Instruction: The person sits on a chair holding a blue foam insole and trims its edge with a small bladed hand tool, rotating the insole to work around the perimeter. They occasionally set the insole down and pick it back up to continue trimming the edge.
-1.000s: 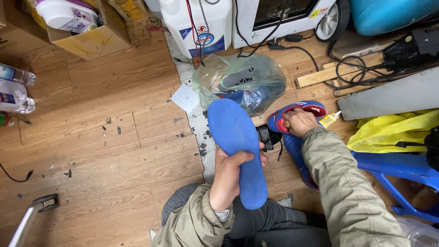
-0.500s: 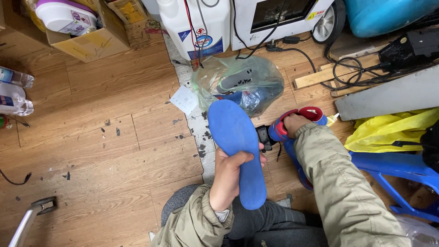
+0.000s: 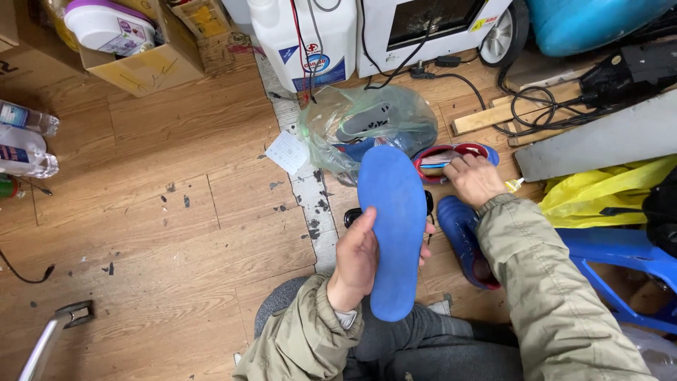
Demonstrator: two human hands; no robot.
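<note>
- Left hand [image 3: 356, 257] gripping a blue insole [image 3: 391, 229] upright above the lap, fingers wrapped round its edge.
- Right hand [image 3: 474, 180] resting on the opening of a blue and red shoe [image 3: 451, 154] on the wooden floor [image 3: 176, 212]; fingers' grip impossible to tell.
- Second blue shoe [image 3: 462, 236] lying beside the right forearm.
- Clear plastic bag [image 3: 367, 127] just beyond the insole.

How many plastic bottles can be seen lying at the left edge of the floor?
2 clear bottles: one near the cardboard box, the other just below it. A green thing under them may be a third; it is cut off.
</note>
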